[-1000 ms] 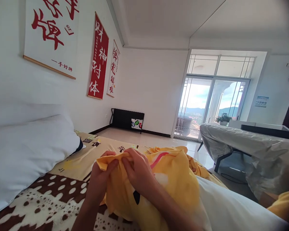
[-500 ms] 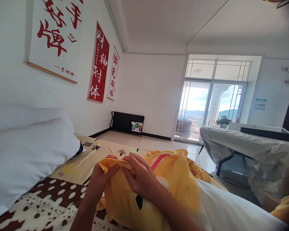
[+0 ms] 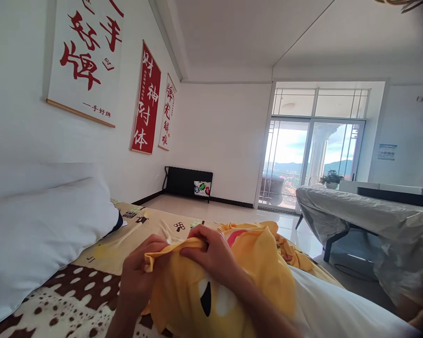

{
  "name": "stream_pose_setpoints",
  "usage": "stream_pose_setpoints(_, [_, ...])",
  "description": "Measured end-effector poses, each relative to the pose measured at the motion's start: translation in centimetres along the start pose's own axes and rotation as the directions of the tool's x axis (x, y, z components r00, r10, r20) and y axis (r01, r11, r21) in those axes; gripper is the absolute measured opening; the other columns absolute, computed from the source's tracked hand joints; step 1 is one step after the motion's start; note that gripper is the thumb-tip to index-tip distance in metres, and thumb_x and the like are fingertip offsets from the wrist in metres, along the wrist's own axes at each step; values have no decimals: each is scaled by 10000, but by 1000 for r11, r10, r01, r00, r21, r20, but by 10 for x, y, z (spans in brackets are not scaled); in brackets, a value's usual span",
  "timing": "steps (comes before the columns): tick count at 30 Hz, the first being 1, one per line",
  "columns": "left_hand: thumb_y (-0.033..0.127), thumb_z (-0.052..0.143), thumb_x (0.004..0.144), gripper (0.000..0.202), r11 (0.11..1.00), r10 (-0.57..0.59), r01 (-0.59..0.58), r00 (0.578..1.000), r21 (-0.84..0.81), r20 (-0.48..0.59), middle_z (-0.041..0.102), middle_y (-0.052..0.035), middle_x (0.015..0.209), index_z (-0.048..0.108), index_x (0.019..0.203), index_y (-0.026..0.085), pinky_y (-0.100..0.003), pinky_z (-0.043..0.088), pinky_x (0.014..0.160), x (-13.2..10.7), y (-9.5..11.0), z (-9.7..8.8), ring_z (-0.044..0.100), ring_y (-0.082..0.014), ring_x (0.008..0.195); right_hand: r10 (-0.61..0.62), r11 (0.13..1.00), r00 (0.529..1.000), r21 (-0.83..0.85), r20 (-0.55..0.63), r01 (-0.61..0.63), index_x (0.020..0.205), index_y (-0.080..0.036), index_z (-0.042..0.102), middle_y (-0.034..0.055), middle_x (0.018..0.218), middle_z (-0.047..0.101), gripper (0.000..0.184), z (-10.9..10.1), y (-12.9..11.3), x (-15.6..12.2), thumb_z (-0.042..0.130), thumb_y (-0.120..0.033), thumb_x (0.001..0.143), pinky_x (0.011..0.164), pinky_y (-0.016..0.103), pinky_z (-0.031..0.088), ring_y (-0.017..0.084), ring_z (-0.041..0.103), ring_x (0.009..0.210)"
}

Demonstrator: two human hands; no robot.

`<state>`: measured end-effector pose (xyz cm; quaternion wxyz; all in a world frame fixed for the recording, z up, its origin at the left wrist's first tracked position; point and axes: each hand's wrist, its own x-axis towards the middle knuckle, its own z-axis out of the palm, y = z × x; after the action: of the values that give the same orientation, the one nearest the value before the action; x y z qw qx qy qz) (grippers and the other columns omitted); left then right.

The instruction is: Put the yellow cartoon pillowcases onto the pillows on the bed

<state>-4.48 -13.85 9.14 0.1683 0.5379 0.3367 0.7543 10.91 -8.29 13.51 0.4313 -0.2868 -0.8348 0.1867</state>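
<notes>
A yellow pillowcase (image 3: 254, 272) with a cartoon face print is bunched over a white pillow (image 3: 334, 310) on the bed in front of me. My left hand (image 3: 137, 277) grips the open edge of the yellow fabric from the left, fingers closed on it. Right beside it, my right hand (image 3: 211, 256) pinches the same edge from above, fingers curled round the cloth. Both hands hold the fabric up a little above the patterned bedsheet (image 3: 74, 295).
A large white pillow (image 3: 38, 234) lies at the left against the wall. A table under a grey plastic cover (image 3: 359, 216) stands at the right. Red-and-white scrolls (image 3: 146, 98) hang on the wall; glass balcony doors (image 3: 303, 159) are at the far end.
Both hands have shifted slightly along the pillowcase edge, the left one lower and further left. The camera has tipped down a little.
</notes>
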Motion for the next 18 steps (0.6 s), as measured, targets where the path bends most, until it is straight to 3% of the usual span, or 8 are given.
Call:
stream_pose_setpoints(2, [386, 711, 688, 222, 999, 19, -18, 999, 27, -29, 573, -48, 709, 712, 636, 170, -230, 394, 551, 0, -1, 3, 520, -162, 650, -14, 1000, 1000, 10, -28, 14, 694, -188, 614, -42, 658, 568, 172, -3, 2, 0, 731, -311, 665, 625, 224, 372, 113, 486, 655])
stream_pose_setpoints(5, [390, 711, 688, 227, 1000, 3, 0, 995, 30, -102, 588, -46, 736, 700, 619, 174, -221, 416, 567, 1, -4, 5, 535, -166, 689, -69, 997, 995, 47, 74, 66, 584, -173, 577, -49, 579, 484, 228, -13, 2, -2, 708, -324, 694, 571, 215, 347, 97, 430, 602])
stream_pose_setpoints(7, [391, 717, 681, 225, 999, -26, 29, 987, 15, -158, 593, -42, 752, 697, 622, 175, -215, 422, 568, 2, -6, 4, 539, -165, 700, -36, 995, 980, 101, 196, 17, 650, -183, 618, -49, 584, 465, 164, -20, 1, -5, 657, -317, 737, 499, 208, 324, 88, 407, 551])
stream_pose_setpoints(9, [396, 731, 661, 228, 998, -53, 55, 983, 6, -176, 601, -45, 761, 700, 627, 173, -214, 421, 554, 1, -6, 4, 543, -168, 700, 19, 986, 970, 158, 243, -59, 777, -199, 663, -41, 633, 512, 104, -24, 1, -6, 606, -285, 765, 468, 202, 326, 89, 430, 544])
stream_pose_setpoints(13, [404, 724, 658, 235, 999, -40, 45, 984, 28, -175, 640, -59, 785, 704, 606, 176, -237, 450, 586, -3, 0, 9, 574, -190, 721, 86, 966, 988, 232, 128, -114, 746, -190, 694, -28, 617, 562, 120, -16, 4, -7, 619, -284, 737, 493, 207, 353, 99, 453, 564])
stream_pose_setpoints(18, [367, 686, 693, 161, 998, 25, -14, 988, 69, -153, 674, -52, 792, 740, 643, 224, -273, 472, 715, -13, 10, 22, 606, -210, 781, 32, 975, 986, 211, 164, -67, 795, -213, 728, -16, 674, 633, 142, -4, 6, -8, 605, -241, 730, 556, 223, 395, 112, 505, 598])
